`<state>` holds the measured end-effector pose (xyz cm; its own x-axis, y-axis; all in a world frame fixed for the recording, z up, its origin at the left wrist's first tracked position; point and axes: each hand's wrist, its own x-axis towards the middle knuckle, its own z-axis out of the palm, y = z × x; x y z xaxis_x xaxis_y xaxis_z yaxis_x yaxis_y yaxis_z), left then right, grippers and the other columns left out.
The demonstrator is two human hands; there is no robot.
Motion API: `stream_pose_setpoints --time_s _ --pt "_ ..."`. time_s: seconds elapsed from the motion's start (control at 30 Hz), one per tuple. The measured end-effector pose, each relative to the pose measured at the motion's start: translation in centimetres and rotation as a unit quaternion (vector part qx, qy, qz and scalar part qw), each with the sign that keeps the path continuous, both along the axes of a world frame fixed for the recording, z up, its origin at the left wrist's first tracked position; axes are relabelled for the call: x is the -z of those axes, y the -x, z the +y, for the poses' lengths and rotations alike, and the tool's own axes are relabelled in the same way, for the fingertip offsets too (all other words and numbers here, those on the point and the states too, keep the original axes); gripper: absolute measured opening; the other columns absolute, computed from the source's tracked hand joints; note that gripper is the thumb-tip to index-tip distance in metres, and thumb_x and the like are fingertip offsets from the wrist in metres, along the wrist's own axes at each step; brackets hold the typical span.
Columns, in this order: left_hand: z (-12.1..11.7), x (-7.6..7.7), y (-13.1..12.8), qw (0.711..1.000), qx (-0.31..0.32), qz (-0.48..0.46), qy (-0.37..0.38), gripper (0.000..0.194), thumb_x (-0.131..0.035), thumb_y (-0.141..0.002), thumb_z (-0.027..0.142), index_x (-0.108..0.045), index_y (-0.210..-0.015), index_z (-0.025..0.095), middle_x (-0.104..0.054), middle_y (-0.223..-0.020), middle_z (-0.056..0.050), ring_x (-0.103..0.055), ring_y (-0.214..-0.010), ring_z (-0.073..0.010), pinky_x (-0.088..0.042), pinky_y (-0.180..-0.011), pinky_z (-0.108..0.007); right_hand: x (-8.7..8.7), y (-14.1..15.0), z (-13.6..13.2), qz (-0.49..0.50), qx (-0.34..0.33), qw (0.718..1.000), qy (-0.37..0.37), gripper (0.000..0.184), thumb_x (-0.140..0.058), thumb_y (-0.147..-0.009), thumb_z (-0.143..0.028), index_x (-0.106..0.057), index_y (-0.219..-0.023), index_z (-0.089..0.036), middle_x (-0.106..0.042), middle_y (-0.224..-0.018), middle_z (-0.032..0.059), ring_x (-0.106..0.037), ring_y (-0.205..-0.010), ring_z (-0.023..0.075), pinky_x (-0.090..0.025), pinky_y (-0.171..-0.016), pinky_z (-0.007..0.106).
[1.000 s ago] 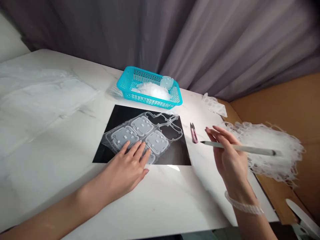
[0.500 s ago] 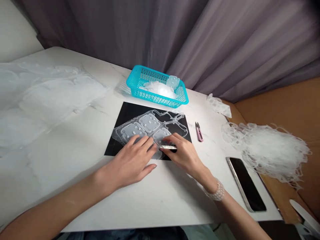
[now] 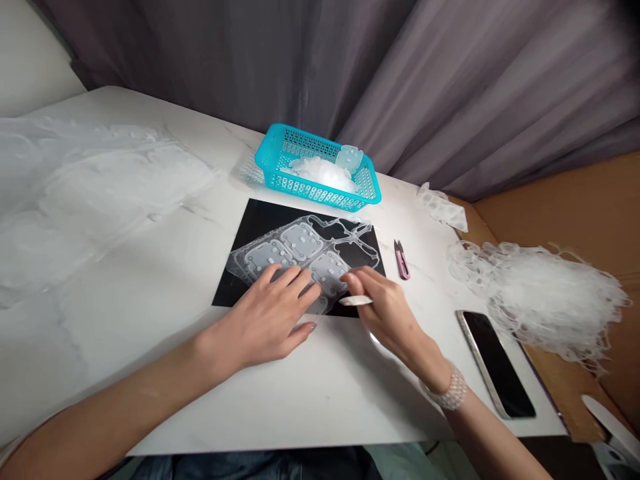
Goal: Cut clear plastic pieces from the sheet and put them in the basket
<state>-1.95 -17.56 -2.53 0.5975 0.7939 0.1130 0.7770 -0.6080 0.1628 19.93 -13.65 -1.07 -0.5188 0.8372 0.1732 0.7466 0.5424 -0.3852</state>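
A translucent moulded sheet (image 3: 303, 241) with rounded panels and small raised studs lies on a black mat (image 3: 235, 233). On its right part only a thin looping frame (image 3: 356, 233) surrounds cut-out openings. My left hand (image 3: 273, 313) rests with fingers spread over the sheet's near left edge, palm down. Beside the near right panel, my right hand (image 3: 387, 303) is closed around a slim white tool (image 3: 356, 301); its rounded end points left, just above the mat. I cannot make out what kind of tool it is.
Behind the mat stands a turquoise basket (image 3: 320, 195) holding translucent pieces. Pink thread snips (image 3: 401, 260) and a phone (image 3: 496, 365) lie to the right. A heap of clear trimmings (image 3: 545, 297) sits by a cardboard box (image 3: 560, 193). Translucent sheets (image 3: 100, 193) cover the left side.
My right hand has drawn back to the right with the white tool, away from the left fingers, uncovering more of the near right panel. My left hand stays on the sheet.
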Motion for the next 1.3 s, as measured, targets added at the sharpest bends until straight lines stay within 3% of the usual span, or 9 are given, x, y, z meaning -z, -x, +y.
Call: stream_pose_setpoints --time_s 0.13,0.23,0.3,0.5,0.67,0.77,0.93,1.3 --pt "-0.1 0.1 -0.1 1.0 0.001 0.001 -0.001 0.034 -0.047 -0.096 0.036 -0.056 -0.122 0.016 -0.059 -0.12 -0.013 -0.053 -0.117 -0.0317 -0.04 -0.099 -0.049 -0.6 -1.1 -0.1 0.041 0.024 0.999 -0.016 0.03 -0.043 -0.103 -0.032 -0.064 -0.086 -0.018 -0.065 -0.083 0.0062 -0.06 -0.068 0.0147 -0.045 -0.064 0.028" --pt "-0.1 0.2 0.0 1.0 0.001 0.007 0.001 0.036 -0.047 -0.096 0.036 -0.055 -0.125 0.016 -0.059 -0.122 -0.013 -0.053 -0.116 -0.0312 -0.04 -0.099 -0.049 -0.2 -0.9 -0.1 0.01 0.014 1.0 0.021 0.016 -0.057 -0.096 -0.031 -0.066 -0.098 -0.018 -0.067 -0.096 0.0073 -0.066 -0.078 0.0178 -0.048 -0.07 0.03" --pt "-0.1 0.3 0.0 1.0 0.003 0.008 -0.005 0.038 -0.047 -0.096 0.037 -0.055 -0.127 0.016 -0.058 -0.125 -0.013 -0.052 -0.118 -0.0314 -0.04 -0.1 -0.049 0.2 -0.3 0.0 -0.022 0.02 0.998 0.052 0.017 -0.063 -0.092 -0.031 -0.065 -0.103 -0.018 -0.067 -0.1 0.0073 -0.067 -0.081 0.0192 -0.049 -0.071 0.031" --pt "-0.1 0.4 0.1 1.0 0.003 0.008 -0.021 0.043 -0.044 -0.098 0.039 -0.055 -0.13 0.013 -0.056 -0.132 -0.016 -0.05 -0.124 -0.0333 -0.039 -0.103 -0.05 0.7 0.7 1.2 -0.062 0.024 0.992 0.103 0.014 -0.061 -0.093 -0.033 -0.061 -0.096 -0.019 -0.064 -0.096 0.0044 -0.063 -0.077 0.0167 -0.045 -0.068 0.029" --pt "-0.1 0.3 -0.1 1.0 0.003 0.005 -0.006 0.042 -0.045 -0.098 0.038 -0.056 -0.131 0.015 -0.058 -0.131 -0.015 -0.051 -0.124 -0.0329 -0.039 -0.103 -0.05 0.1 1.0 0.7 -0.13 0.012 0.989 0.065 0.009 -0.054 -0.094 -0.022 -0.061 -0.098 -0.019 -0.065 -0.096 0.004 -0.059 -0.066 0.0137 -0.034 -0.055 0.027" --pt "-0.2 0.4 -0.2 1.0 0.0 0.006 -0.002 0.044 -0.045 -0.098 0.038 -0.056 -0.134 0.016 -0.057 -0.133 -0.016 -0.051 -0.125 -0.0329 -0.039 -0.103 -0.051 0.4 1.8 0.2 -0.183 0.007 0.983 -0.002 0.012 -0.05 -0.094 -0.024 -0.059 -0.095 -0.017 -0.065 -0.092 0.0056 -0.053 -0.056 0.0125 -0.022 -0.047 0.028" --pt "-0.6 1.1 -0.2 1.0 -0.017 -0.003 -0.009 0.045 -0.042 -0.1 0.041 -0.057 -0.137 0.021 -0.051 -0.146 -0.018 -0.046 -0.135 -0.0336 -0.035 -0.109 -0.053 1.2 3.0 0.3 -0.229 -0.006 0.969 -0.094 0.015 -0.045 -0.097 -0.02 -0.059 -0.096 -0.014 -0.065 -0.084 0.0065 -0.057 -0.059 0.0154 -0.014 -0.044 0.029" --pt "-1.3 2.1 -0.6 0.998 -0.038 0.043 -0.027 0.048 -0.04 -0.101 0.045 -0.06 -0.136 0.019 -0.038 -0.156 -0.022 -0.033 -0.148 -0.0325 -0.026 -0.116 -0.059 2.2 3.6 0.1 -0.156 0.012 0.988 0.005 0.017 -0.044 -0.094 -0.009 -0.059 -0.1 -0.015 -0.067 -0.093 0.0079 -0.055 -0.063 0.015 -0.023 -0.049 0.027"
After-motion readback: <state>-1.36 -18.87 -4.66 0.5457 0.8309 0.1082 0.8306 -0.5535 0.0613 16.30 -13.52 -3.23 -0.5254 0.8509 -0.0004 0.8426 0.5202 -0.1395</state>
